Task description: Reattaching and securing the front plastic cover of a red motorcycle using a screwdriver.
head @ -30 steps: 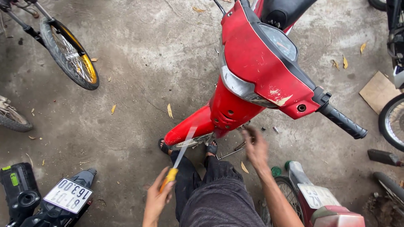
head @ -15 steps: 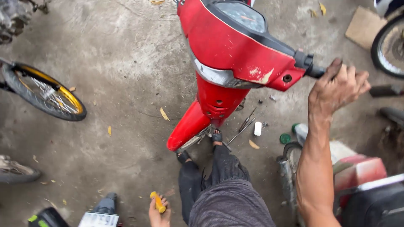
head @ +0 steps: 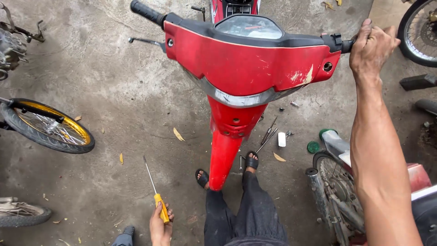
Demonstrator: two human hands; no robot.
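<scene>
From the head view, the right hand (head: pixel 373 45) has its fingers clenched around the red motorbike's (head: pixel 246 68) handlebar grip. Low down, the left hand (head: pixel 160 225) grasps a yellow-handled screwdriver (head: pixel 154 189), its shaft pointing away over the concrete floor (head: pixel 136 91).

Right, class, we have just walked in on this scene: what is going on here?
A person stands over a red motorbike on a concrete yard. The right hand has a grip on its handlebar end. The left hand holds a yellow-handled screwdriver, away from the bike. Small tools lie on the ground by the front wheel.
</scene>
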